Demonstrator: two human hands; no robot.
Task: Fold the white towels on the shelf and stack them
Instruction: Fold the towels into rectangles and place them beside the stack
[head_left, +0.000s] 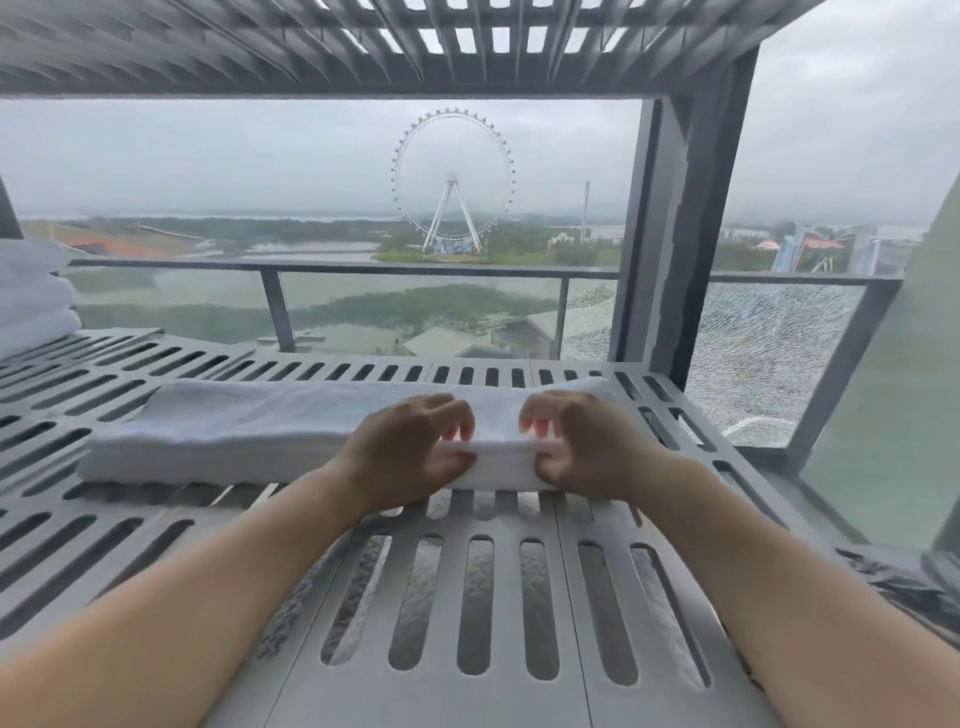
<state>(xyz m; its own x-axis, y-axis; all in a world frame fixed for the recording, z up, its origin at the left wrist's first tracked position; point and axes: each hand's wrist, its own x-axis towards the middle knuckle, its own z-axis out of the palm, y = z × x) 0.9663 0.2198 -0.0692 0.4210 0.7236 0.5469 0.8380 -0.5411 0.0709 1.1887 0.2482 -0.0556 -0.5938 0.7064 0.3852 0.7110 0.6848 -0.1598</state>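
- left arm (182, 587) is bare, comes in from about 8 o'clock
- left hand (410, 447) curled, fingers over and thumb under the towel (249, 421) edge, pinching it
- right arm (779, 571) bare too, in from about 4 o'clock
- right hand (587, 449) same pinch, sits just at 3 o'clock of the left, not touching it

This is a room high up in a tall building, by a window onto a balcony, probably a hotel or flat. Through the glass, far below, lie a Ferris wheel (453, 176), park rides and water. A glass-panelled railing (415, 270) crosses mid-frame. Folded white towels (31, 296) are stacked on a slatted grey shelf (452, 696) at the left edge.
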